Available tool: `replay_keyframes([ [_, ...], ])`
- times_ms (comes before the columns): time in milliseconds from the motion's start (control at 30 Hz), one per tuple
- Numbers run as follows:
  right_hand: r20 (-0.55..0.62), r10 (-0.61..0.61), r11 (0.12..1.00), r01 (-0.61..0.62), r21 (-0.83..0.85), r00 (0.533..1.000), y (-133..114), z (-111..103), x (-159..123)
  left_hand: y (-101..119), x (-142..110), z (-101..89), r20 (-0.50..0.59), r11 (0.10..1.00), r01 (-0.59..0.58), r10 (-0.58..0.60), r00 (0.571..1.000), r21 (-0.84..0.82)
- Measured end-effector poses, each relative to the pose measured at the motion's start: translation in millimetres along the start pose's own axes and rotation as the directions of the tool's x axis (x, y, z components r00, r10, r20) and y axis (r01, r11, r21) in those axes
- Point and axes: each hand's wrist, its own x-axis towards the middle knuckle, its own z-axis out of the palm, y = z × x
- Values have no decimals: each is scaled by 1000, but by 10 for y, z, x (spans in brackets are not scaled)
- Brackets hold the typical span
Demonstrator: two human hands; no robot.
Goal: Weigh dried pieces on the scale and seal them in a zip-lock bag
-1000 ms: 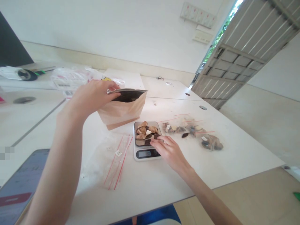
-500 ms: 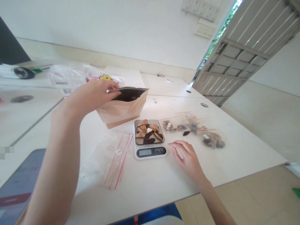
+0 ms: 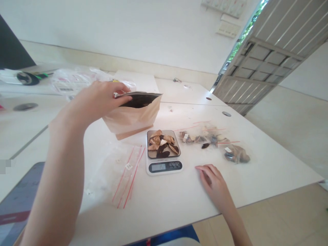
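Paper bag, right of left hand, rim pinched; right hand loosely curled, empty.

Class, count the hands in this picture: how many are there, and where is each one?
2: the left hand grips the rim of the brown paper bag; the right hand is to the right of the digital scale. No others show.

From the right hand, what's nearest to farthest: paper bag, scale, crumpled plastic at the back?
1. Scale, just left of the right hand.
2. Paper bag, farther left and back.
3. Crumpled plastic, far back left.
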Motion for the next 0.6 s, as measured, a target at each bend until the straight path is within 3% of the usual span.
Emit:
replay_keyframes([
  [167,5,1,1000,-1,-2,1000,-2,-10,-8,-17,-22,4,-72,993,25,-33,997,-112],
  [300,13,7,1000,-7,7,1000,-8,-10,-3,27,-68,-5,-75,994,88,-92,993,-63],
  [400,19,16,1000,-17,25,1000,-4,-10,10,226,-152,-103,-203,997,60,-67,977,-40],
  [500,28,24,999,-26,41,999,2,-17,22,506,-265,-264,-364,996,-21,-10,931,-81],
  [600,28,23,999,-24,48,999,7,-27,28,683,-354,-358,-422,987,-104,43,906,-124],
])
